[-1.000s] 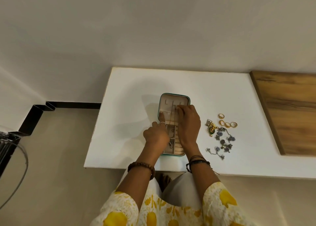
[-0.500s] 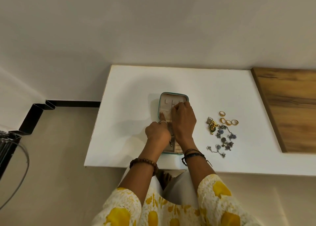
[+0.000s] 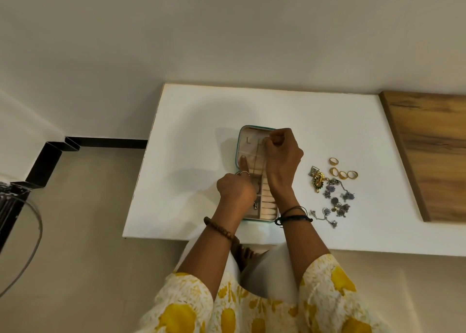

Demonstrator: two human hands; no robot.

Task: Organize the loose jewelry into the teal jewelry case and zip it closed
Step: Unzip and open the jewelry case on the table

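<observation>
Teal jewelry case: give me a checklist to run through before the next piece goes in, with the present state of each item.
1. Teal jewelry case open and flat on the white table: ok.
2. Chain hooked at the top of the lid: cannot tell; the right hand pinches its upper end there.
3. Chain lying straight down the lid: ok.
4. Left hand steadying the work: ok; its forefinger presses on the lid lining.
5. A hand free for the next piece: not ok; both are busy.
6. Loose pieces within reach: ok; gold rings and the silver flower pieces lie right of the case.
</observation>
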